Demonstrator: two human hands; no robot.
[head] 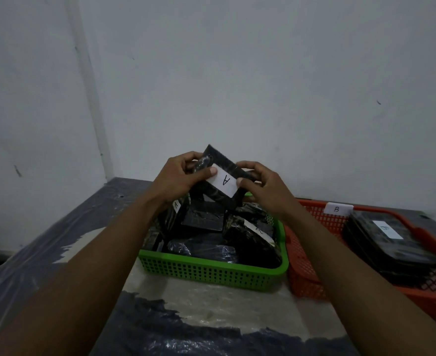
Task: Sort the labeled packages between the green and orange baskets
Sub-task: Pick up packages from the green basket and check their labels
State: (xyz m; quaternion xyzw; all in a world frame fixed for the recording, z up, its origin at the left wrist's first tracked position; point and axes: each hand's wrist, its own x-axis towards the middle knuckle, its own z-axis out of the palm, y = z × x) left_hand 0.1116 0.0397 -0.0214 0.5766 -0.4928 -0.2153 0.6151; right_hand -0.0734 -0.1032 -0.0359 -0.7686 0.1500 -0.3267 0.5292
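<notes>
Above the green basket I hold up a black wrapped package with a white label reading "A". My left hand grips its left end, thumb on the label's edge. My right hand pinches its right end. The green basket holds several black packages, two with visible white labels. To the right sits the orange basket, tagged "B" on its far rim, holding a stack of black packages whose top label reads "B".
Both baskets stand side by side on a table covered in dark plastic sheeting, with a pale worn patch in front of the green basket. White walls meet in a corner at the back left. The table's left edge drops off towards the floor.
</notes>
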